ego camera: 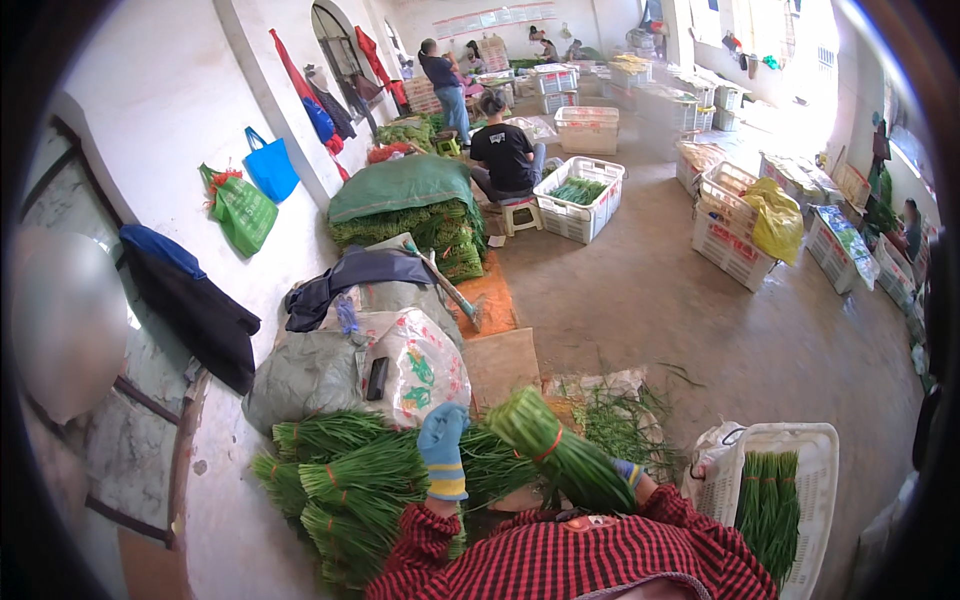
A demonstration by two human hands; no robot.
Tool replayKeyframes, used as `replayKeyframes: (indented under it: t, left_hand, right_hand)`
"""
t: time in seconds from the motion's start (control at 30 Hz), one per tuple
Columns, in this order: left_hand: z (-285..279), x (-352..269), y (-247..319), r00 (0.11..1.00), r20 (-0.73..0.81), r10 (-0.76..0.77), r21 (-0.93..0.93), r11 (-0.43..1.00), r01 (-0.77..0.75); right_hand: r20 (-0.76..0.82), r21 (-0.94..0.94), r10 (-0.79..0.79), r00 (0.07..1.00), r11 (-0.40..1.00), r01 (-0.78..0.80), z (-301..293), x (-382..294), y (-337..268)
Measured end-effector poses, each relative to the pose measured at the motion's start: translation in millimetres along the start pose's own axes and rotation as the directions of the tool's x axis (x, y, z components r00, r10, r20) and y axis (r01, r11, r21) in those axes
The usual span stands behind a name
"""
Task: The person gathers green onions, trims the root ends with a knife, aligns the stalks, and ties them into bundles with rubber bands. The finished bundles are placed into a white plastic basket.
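My left hand point(444, 442), in a blue glove with a yellow-striped cuff, is raised over the pile of green vegetable bundles point(360, 480); its fingers look curled, but whether they hold anything is unclear. A thick bundle of long green stalks point(555, 446), tied with a red band, slants across in front of me. My right hand point(628, 474) is at its lower right end, mostly hidden behind the leaves. More banded bundles stand in a white plastic crate point(817, 480) at my right.
Loose green leaves point(622, 427) lie on the floor ahead. Covered sacks point(315, 375) with a dark phone-like object point(378, 378) on top are at the left. Beyond, a seated person point(504, 150) is beside a white crate point(581, 225). Stacked crates point(727, 247) stand at the right.
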State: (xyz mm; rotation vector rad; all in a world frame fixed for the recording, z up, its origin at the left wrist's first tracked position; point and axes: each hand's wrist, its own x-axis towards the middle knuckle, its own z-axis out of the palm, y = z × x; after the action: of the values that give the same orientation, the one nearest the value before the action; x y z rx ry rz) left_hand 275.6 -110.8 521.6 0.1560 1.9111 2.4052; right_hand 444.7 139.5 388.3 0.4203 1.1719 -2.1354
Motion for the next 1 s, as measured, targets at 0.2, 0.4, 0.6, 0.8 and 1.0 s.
replayKeyframes:
  t: [0.2, 0.4, 0.6, 0.8, 1.0]
  left_hand:
    - [7.4, -8.5, -94.7, 0.83, 0.545, -0.119, -0.221, 0.934, 0.279]
    - [41.8, -6.1, -71.4, 0.587, 0.809, 0.036, -0.336, 0.848, 0.41]
    - [38.8, -26.9, -62.7, 0.704, 0.621, -0.344, -0.456, 0.573, 0.681]
    - [27.2, -13.6, -82.0, 0.921, 0.318, -0.223, -0.516, 0.775, 0.366]
    - [-4.2, -7.3, -75.1, 0.954, 0.006, -0.299, -0.565, 0.786, 0.249]
  right_hand:
    - [-0.07, 0.013, -0.049, 0.996, 0.999, 0.05, -8.6, -1.9, -2.0]
    - [-0.102, -0.065, -0.115, 0.988, 0.992, 0.109, -4.6, 0.4, -7.0]
    - [-0.13, -0.212, -0.209, 0.969, 0.961, 0.179, -25.5, 21.5, 0.8]
    - [-0.216, -0.11, -0.186, 0.959, 0.98, 0.165, -96.3, 7.9, 51.2]
    - [-0.271, 0.452, 0.07, 0.96, 0.89, 0.062, -153.1, -80.8, 115.3]
